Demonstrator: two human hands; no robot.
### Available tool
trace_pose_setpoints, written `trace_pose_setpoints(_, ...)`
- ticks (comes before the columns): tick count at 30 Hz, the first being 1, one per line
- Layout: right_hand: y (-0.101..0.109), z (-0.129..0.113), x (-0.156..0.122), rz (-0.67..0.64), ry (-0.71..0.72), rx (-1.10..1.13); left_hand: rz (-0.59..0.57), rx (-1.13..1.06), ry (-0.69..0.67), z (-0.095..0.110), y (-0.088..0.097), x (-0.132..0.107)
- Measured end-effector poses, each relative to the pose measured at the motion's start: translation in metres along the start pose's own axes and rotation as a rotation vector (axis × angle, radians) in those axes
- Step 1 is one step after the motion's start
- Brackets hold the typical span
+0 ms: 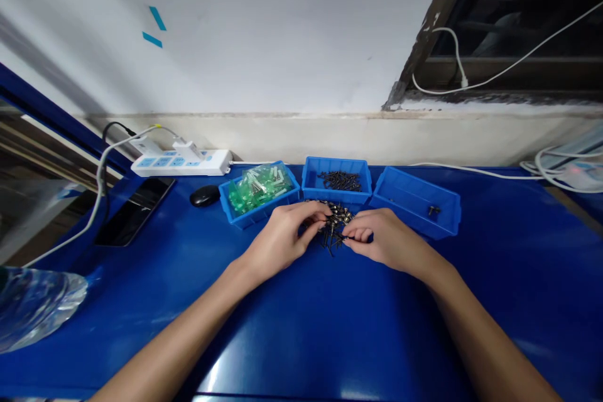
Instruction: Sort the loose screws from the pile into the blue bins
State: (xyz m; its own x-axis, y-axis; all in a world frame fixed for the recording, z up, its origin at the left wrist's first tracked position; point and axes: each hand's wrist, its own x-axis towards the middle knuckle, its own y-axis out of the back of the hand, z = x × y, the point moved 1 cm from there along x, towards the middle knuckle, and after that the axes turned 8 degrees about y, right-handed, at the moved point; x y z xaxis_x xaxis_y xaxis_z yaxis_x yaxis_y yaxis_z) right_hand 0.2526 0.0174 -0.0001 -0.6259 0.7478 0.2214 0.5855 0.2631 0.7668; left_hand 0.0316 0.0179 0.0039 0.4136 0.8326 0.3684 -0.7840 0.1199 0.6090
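Note:
A pile of small black screws [335, 221] lies on the blue table [301, 326] just in front of three blue bins. My left hand [282, 235] rests at the pile's left side with its fingers curled onto the screws. My right hand [381, 237] sits at the pile's right side, fingertips pinched together on a screw at the pile's edge. The left bin [258, 195] holds green and white plastic pieces. The middle bin [336, 179] holds more black screws. The right bin [415, 201] has one or two small dark parts in it.
A white power strip [181, 162] with plugs and cables lies at the back left, beside a black oval object [205, 196] and a dark phone [132, 210]. A clear plastic bottle [32, 304] lies at the left edge. Cables run along the right rear wall.

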Motion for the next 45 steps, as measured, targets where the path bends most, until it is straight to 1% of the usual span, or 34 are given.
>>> trace_pose_setpoints(3,0.004,0.001,-0.001,-0.002,-0.025,0.048,-0.024,-0.035,-0.017,-0.002,-0.004,0.005)
trace_pose_setpoints(5,0.007,0.002,-0.003,-0.024,-0.036,0.066,0.001,-0.081,-0.023,-0.006,-0.008,0.004)
trace_pose_setpoints(9,0.013,0.000,-0.005,-0.079,-0.069,0.057,0.066,-0.177,0.009,-0.012,-0.014,-0.006)
trace_pose_setpoints(14,0.017,0.000,-0.006,-0.103,-0.200,0.157,0.082,-0.116,-0.025,-0.013,-0.015,-0.015)
trace_pose_setpoints(16,0.020,0.000,-0.007,-0.073,-0.207,0.224,0.081,-0.094,-0.036,-0.012,-0.014,-0.016)
trace_pose_setpoints(18,0.023,-0.001,-0.007,0.010,-0.175,0.284,0.066,-0.082,-0.042,-0.011,-0.014,-0.016)
trace_pose_setpoints(21,0.031,-0.003,-0.007,0.227,-0.109,0.300,0.055,-0.111,-0.025,-0.009,-0.013,-0.015)
trace_pose_setpoints(24,0.040,-0.002,-0.008,0.476,-0.072,0.204,0.067,-0.128,-0.025,-0.009,-0.011,-0.014)
trace_pose_setpoints(27,0.045,0.001,-0.010,0.715,-0.096,0.045,0.089,-0.086,-0.065,-0.010,-0.008,-0.013)
trace_pose_setpoints(29,0.043,0.001,-0.009,0.813,-0.112,-0.016,0.100,-0.083,-0.068,-0.010,-0.006,-0.012)
trace_pose_setpoints(30,0.040,0.000,-0.008,0.822,-0.111,-0.015,0.107,-0.097,-0.058,-0.009,-0.006,-0.012)
trace_pose_setpoints(31,0.036,-0.001,-0.006,0.803,-0.105,0.012,0.116,-0.117,-0.042,-0.009,-0.005,-0.011)
trace_pose_setpoints(32,0.030,-0.003,-0.005,0.755,-0.090,0.056,0.126,-0.137,-0.023,-0.008,-0.005,-0.011)
trace_pose_setpoints(35,0.010,-0.009,0.002,0.503,-0.067,0.244,0.145,-0.182,0.029,-0.007,-0.003,-0.010)
trace_pose_setpoints(37,-0.002,-0.013,0.006,0.386,-0.100,0.411,0.136,-0.193,0.048,-0.006,-0.002,-0.009)
trace_pose_setpoints(39,-0.010,-0.017,0.008,0.330,-0.141,0.574,0.122,-0.194,0.050,-0.006,-0.002,-0.009)
trace_pose_setpoints(41,-0.013,-0.020,0.010,0.284,-0.173,0.698,0.113,-0.194,0.040,-0.006,-0.002,-0.009)
trace_pose_setpoints(43,-0.013,-0.021,0.011,0.246,-0.191,0.773,0.106,-0.190,0.027,-0.006,-0.001,-0.010)
trace_pose_setpoints(45,-0.012,-0.020,0.011,0.237,-0.214,0.806,0.084,-0.158,0.016,-0.006,0.001,-0.010)
